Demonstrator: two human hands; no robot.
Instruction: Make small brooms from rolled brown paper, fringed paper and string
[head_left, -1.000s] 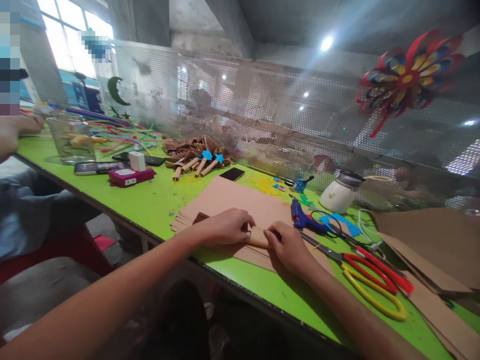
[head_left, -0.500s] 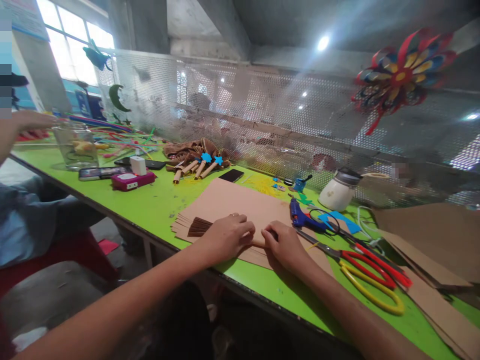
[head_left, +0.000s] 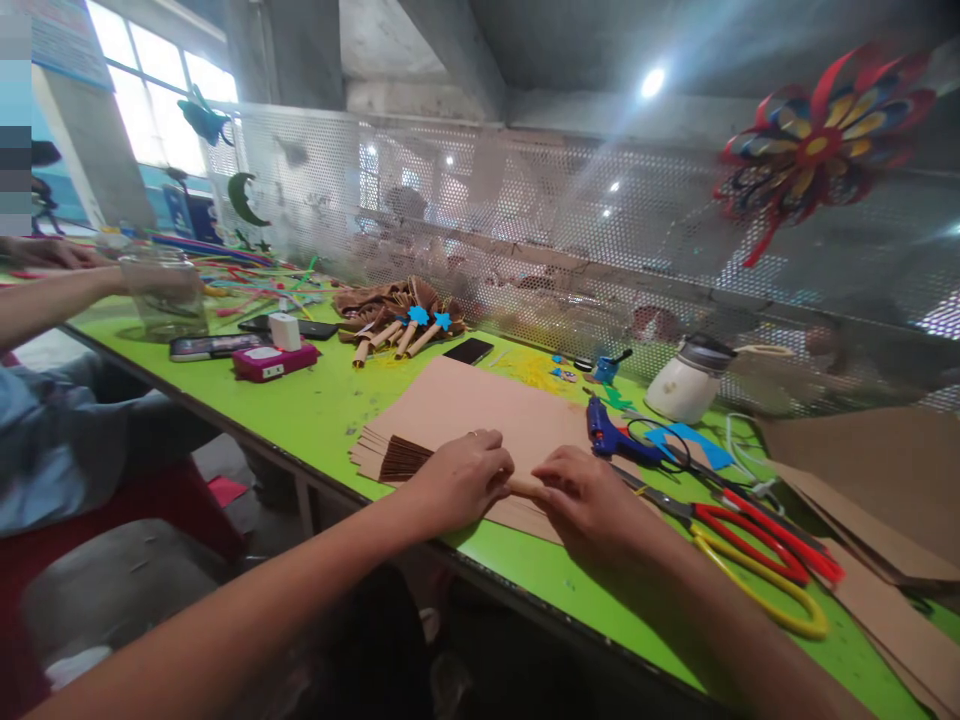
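Observation:
Between my hands a narrow roll of tan kraft paper (head_left: 528,487) lies on a larger kraft paper sheet (head_left: 472,400). My left hand (head_left: 466,482) is closed over the roll's left part, fingers bent down on it. On the right end, the fingers and thumb of my right hand (head_left: 585,492) close round the paper. Dark brown fringed paper (head_left: 405,458) sticks out left of my left hand, above the sheet's slit left edge. Part of the roll is hidden under my fingers. Red-and-yellow-handled scissors (head_left: 750,545) and a blue glue gun (head_left: 619,435) lie to the right.
Finished paper brooms with blue tags (head_left: 409,325) lie behind the sheet. Nearby are a black phone (head_left: 469,350), a magenta power block (head_left: 274,361) and a glass jar (head_left: 161,300). A white mug (head_left: 686,385) stands right. A co-worker's arm (head_left: 60,305) reaches in at left.
My right hand has shifted slightly right along the roll, showing more of it between my hands. My left hand stays on the paper. The co-worker's arm has come lower and further in behind the jar.

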